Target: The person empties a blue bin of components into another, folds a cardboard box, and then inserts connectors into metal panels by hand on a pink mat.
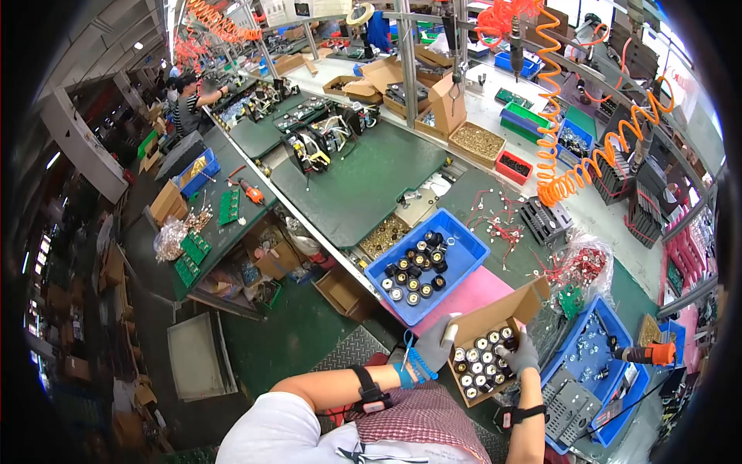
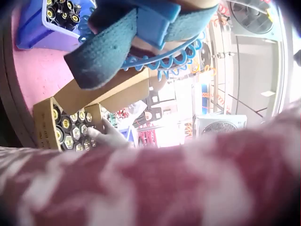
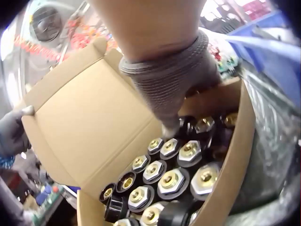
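Note:
A cardboard box (image 1: 466,329) with its lid raised holds rows of black fittings (image 3: 171,181) with hexagonal metal tops and brass centres. My gloved left hand (image 1: 434,346) grips the edge of the lid on the left side; in the right wrist view that hand (image 3: 14,133) shows at the flap's corner. At the opposite side, my gloved right hand (image 1: 521,356) straddles the box wall, one digit inside over the fittings and the others on the outside. Its palm side is hidden. In the right wrist view, the right hand's (image 3: 164,92) inner digit reaches down beside a fitting.
A blue bin (image 1: 464,255) with more fittings stands beyond the box on a pink mat (image 1: 487,292). To the right sit another blue bin (image 1: 576,340) with clear parts and an orange power driver (image 1: 653,354). Coiled orange hoses (image 1: 550,147) hang above the bench.

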Demonstrator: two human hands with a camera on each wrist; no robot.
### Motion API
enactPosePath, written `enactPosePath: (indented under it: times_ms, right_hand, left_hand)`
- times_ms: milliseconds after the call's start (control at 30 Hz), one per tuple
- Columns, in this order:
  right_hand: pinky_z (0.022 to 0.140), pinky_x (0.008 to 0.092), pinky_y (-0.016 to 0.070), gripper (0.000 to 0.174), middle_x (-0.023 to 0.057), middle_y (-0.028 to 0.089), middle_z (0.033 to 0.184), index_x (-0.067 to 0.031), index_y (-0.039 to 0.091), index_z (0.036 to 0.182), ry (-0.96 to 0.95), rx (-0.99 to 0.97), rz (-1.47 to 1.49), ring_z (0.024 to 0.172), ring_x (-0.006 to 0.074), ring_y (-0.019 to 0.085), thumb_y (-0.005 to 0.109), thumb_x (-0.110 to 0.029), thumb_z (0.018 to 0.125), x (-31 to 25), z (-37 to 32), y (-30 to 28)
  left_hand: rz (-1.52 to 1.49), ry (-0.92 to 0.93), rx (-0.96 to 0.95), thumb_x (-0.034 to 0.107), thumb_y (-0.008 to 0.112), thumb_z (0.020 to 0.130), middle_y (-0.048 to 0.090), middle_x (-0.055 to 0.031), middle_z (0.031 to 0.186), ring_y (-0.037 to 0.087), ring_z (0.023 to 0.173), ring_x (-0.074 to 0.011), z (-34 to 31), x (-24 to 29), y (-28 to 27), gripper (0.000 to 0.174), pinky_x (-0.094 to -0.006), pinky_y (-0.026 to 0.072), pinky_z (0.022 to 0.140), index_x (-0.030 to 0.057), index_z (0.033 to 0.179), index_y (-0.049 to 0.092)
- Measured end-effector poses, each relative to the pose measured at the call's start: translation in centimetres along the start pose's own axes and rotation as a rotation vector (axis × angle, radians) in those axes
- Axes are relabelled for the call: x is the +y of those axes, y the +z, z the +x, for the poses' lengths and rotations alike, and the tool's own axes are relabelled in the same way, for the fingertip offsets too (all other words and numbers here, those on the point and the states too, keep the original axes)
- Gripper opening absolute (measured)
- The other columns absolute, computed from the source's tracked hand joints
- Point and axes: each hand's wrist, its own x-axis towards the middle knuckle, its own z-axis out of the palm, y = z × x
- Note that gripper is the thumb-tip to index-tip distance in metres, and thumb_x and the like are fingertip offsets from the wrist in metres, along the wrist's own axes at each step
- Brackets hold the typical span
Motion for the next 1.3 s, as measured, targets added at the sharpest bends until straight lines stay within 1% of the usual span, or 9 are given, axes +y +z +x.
enactPosePath:
  times_ms: [100, 267, 333, 400, 533, 800, 967, 1100, 1300]
  right_hand:
    - [0.087, 0.0415, 0.0478, 0.036, 0.0190, 0.068, 0.101, -0.0098, 0.066, 0.112, 0.309, -0.298, 0.253, 0.100, 0.0343, 0.064, 0.062, -0.037, 0.089, 2.6, 2.6, -0.2]
    - [0.086, 0.0365, 0.0473, 0.046, 0.0142, 0.069, 0.098, -0.0011, 0.062, 0.118, 0.267, -0.304, 0.555, 0.092, 0.0236, 0.064, 0.053, -0.041, 0.097, 8.7, 2.3, 2.6]
    - [0.088, 0.0364, 0.0465, 0.050, 0.0085, 0.067, 0.103, 0.0011, 0.058, 0.123, 0.257, -0.353, 0.819, 0.096, 0.0211, 0.061, 0.051, -0.041, 0.098, 9.5, 1.2, 0.5]
    - [0.091, 0.0355, 0.0452, 0.049, 0.0051, 0.061, 0.115, 0.0009, 0.052, 0.130, 0.364, -0.417, 0.948, 0.106, 0.0193, 0.055, 0.052, -0.036, 0.098, 11.0, -0.1, -0.8]
    - [0.105, 0.0416, 0.0404, 0.069, 0.0086, 0.048, 0.136, -0.0053, 0.034, 0.143, 0.403, -0.491, 1.616, 0.126, 0.0251, 0.048, 0.065, -0.022, 0.084, 1.0, -1.2, -11.4]
    - [0.091, 0.0337, 0.0492, 0.064, 0.0083, 0.059, 0.118, -0.0002, 0.041, 0.133, 0.209, 0.033, 1.440, 0.106, 0.0197, 0.059, 0.071, -0.013, 0.078, -14.0, 4.7, -14.6]
    - [0.085, 0.0381, 0.0522, 0.084, 0.0208, 0.061, 0.117, 0.0022, 0.046, 0.124, 0.328, 0.249, 0.865, 0.101, 0.0291, 0.065, 0.089, -0.033, 0.062, -23.8, 6.7, -6.1]
    - [0.102, 0.0459, 0.0437, 0.102, 0.0269, 0.046, 0.137, 0.0042, 0.030, 0.141, 0.046, 0.185, 0.753, 0.125, 0.0422, 0.049, 0.088, -0.029, 0.064, -25.0, 8.1, -4.1]
    - [0.108, 0.0578, 0.0320, 0.090, 0.0247, 0.042, 0.141, 0.0016, 0.031, 0.139, -0.442, 0.298, 0.499, 0.130, 0.0463, 0.040, 0.082, -0.017, 0.067, -25.6, 7.4, 0.0]
  left_hand:
    - [-0.051, -0.096, 0.024, 0.021, 0.050, 0.096, 0.063, -0.0256, 0.104, 0.061, 0.102, -0.0403, 2.2, 0.6, 1.0, 0.032, -0.0418, 0.0487, 0.084, 0.0030, 0.122, 0.053]
    - [-0.111, -0.094, -0.073, 0.026, 0.050, 0.095, 0.064, -0.0264, 0.097, 0.062, 0.094, -0.0438, 7.6, 3.9, 3.8, 0.033, -0.0470, 0.0492, 0.078, 0.0048, 0.120, 0.056]
    - [-0.123, -0.006, -0.157, 0.022, 0.051, 0.096, 0.068, -0.0181, 0.102, 0.066, 0.094, -0.0238, 10.5, 7.3, 4.4, 0.035, -0.0340, 0.0496, 0.083, 0.0024, 0.125, 0.057]
    - [-0.254, 0.068, -0.249, 0.023, 0.053, 0.096, 0.069, -0.0164, 0.104, 0.066, 0.093, -0.0223, 14.6, 9.4, 4.8, 0.037, -0.0334, 0.0503, 0.083, 0.0021, 0.126, 0.056]
    - [-0.194, 0.025, -0.239, 0.031, 0.065, 0.091, 0.069, -0.0153, 0.103, 0.066, 0.091, -0.0218, 23.9, 12.8, 4.5, 0.046, -0.0342, 0.0518, 0.082, 0.0022, 0.126, 0.056]
    - [-0.609, 0.131, -0.460, 0.031, 0.070, 0.088, 0.068, -0.0114, 0.100, 0.068, 0.084, -0.0222, 35.2, 15.7, -6.6, 0.049, -0.0349, 0.0571, 0.071, -0.0013, 0.122, 0.056]
    - [-0.787, -0.052, -0.304, 0.028, 0.065, 0.092, 0.068, -0.0041, 0.094, 0.066, 0.073, -0.0172, 42.5, 3.2, -13.7, 0.036, -0.0339, 0.0555, 0.061, 0.0016, 0.115, 0.060]
    - [-0.678, -0.167, -0.237, 0.028, 0.064, 0.092, 0.068, -0.0038, 0.095, 0.066, 0.073, -0.0171, 33.2, -5.2, -20.1, 0.035, -0.0337, 0.0554, 0.062, 0.0020, 0.115, 0.060]
    - [-0.530, -0.339, -0.159, 0.027, 0.063, 0.093, 0.068, -0.0034, 0.095, 0.066, 0.074, -0.0170, 28.9, -13.0, -21.7, 0.034, -0.0333, 0.0552, 0.063, 0.0026, 0.115, 0.060]
